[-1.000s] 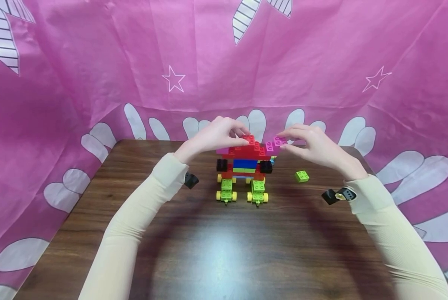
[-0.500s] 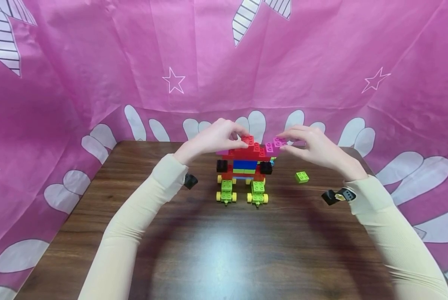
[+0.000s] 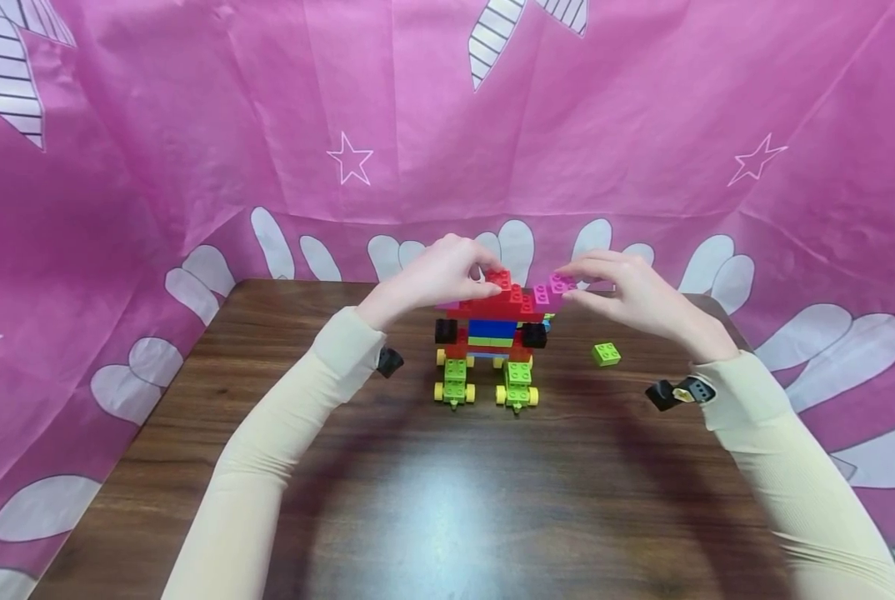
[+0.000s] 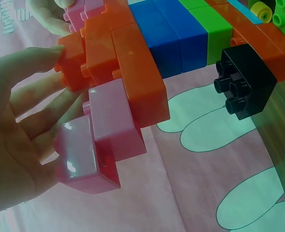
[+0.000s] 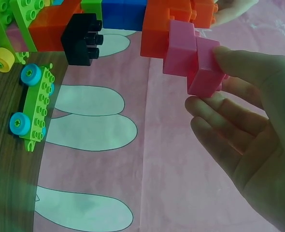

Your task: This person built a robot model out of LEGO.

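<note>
A wheeled figure of toy building bricks (image 3: 490, 329) stands toward the back of the table, with red bricks stepping up at its top. My left hand (image 3: 447, 271) pinches the topmost red brick (image 4: 71, 62) between thumb and fingers. At the figure's right end, two pink bricks (image 5: 181, 48) step outward, and my right hand (image 3: 623, 287) pinches the outer pink brick (image 5: 207, 68), thumb on one side and fingers on the other. Matching pink bricks (image 4: 111, 123) stick out at the left end, beside my left palm. Black bricks (image 5: 82, 39) jut out from both sides lower down.
A loose green brick (image 3: 606, 354) lies on the wooden table (image 3: 327, 500) to the figure's right. Behind the figure is a green wheeled base with blue wheels (image 5: 36, 104). A pink printed cloth (image 3: 432, 108) hangs around the table's back and sides.
The head view has shifted slightly. Both hands keep their holds on the red and pink bricks, and the figure stands in the same place.
</note>
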### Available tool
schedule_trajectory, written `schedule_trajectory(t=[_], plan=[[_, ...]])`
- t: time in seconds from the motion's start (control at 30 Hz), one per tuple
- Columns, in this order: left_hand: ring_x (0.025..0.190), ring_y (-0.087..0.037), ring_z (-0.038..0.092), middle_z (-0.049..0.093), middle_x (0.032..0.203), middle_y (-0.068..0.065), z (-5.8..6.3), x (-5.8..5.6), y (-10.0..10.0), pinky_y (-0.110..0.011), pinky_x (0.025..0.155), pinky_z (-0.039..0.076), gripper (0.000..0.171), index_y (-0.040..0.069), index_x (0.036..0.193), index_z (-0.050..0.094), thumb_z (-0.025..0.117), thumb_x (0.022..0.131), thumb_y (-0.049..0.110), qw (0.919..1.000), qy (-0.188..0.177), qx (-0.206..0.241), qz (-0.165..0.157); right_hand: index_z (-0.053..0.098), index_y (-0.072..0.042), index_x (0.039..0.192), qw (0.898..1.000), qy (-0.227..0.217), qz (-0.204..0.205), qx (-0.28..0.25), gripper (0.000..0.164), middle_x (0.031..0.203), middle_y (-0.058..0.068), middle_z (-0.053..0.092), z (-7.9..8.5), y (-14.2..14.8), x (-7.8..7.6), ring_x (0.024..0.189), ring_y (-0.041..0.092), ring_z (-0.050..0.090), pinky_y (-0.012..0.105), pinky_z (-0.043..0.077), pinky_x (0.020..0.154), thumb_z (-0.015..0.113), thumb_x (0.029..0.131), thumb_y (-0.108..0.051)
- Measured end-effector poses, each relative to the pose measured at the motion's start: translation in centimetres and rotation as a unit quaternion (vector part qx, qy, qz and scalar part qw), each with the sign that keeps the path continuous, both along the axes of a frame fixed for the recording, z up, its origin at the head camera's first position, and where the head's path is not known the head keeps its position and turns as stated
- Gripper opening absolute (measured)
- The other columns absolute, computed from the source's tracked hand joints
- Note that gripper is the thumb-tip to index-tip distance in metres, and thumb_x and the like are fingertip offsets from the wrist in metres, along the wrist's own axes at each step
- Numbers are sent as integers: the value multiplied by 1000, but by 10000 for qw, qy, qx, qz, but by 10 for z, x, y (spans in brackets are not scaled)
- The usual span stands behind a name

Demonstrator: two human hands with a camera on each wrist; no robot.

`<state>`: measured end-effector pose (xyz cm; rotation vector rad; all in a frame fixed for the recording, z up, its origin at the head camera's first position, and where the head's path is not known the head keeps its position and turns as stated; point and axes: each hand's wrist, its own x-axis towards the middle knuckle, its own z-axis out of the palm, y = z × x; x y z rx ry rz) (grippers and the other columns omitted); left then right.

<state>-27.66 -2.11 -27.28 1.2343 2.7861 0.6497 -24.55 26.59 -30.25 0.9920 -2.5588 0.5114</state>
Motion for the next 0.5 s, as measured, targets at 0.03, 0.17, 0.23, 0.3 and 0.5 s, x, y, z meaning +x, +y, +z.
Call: schedule_trajectory(t=[0.03, 0.17, 0.23, 0.3, 0.5], plan=[[93, -15, 68, 75, 111, -4, 0, 0, 0, -27, 83, 57, 32, 13, 121, 72, 70, 92, 26, 10000, -4, -13, 5, 72, -13, 120, 10000, -5, -14, 7, 35, 108, 0, 73, 0, 0, 0, 96, 14, 67, 20, 52, 79, 78, 85, -16], [93, -15, 68, 75, 112, -3, 1, 2, 2, -26, 82, 57, 33, 14, 123, 71, 70, 92, 26, 9999, 103, -125, -37, 72, -13, 120, 10000, -65, -59, 21, 35, 108, 1, 73, 1, -1, 1, 96, 14, 67, 20, 53, 79, 78, 85, -17], [93, -16, 69, 75, 111, -4, 1, 3, 3, -27, 81, 57, 32, 14, 122, 72, 70, 92, 25, 9997, 187, -149, -52, 71, -13, 120, 9999, -111, -96, 19, 36, 109, 1, 73, 1, -1, 1, 97, 15, 67, 19, 53, 80, 78, 85, -17], [94, -16, 69, 75, 110, -3, 1, 3, 3, -27, 82, 57, 31, 14, 121, 72, 69, 93, 26, 9996, 228, -140, -52, 71, -13, 121, 9998, -152, -124, 15, 36, 110, 1, 73, 1, 0, 1, 98, 15, 67, 18, 54, 81, 78, 86, -18], [97, -17, 68, 75, 111, -3, 1, 3, 2, -29, 85, 57, 31, 14, 121, 72, 68, 94, 28, 9998, 158, -115, 11, 71, -13, 122, 9996, -246, -130, 36, 36, 112, 1, 73, 1, 1, 2, 100, 15, 68, 34, 59, 83, 76, 87, -19]])
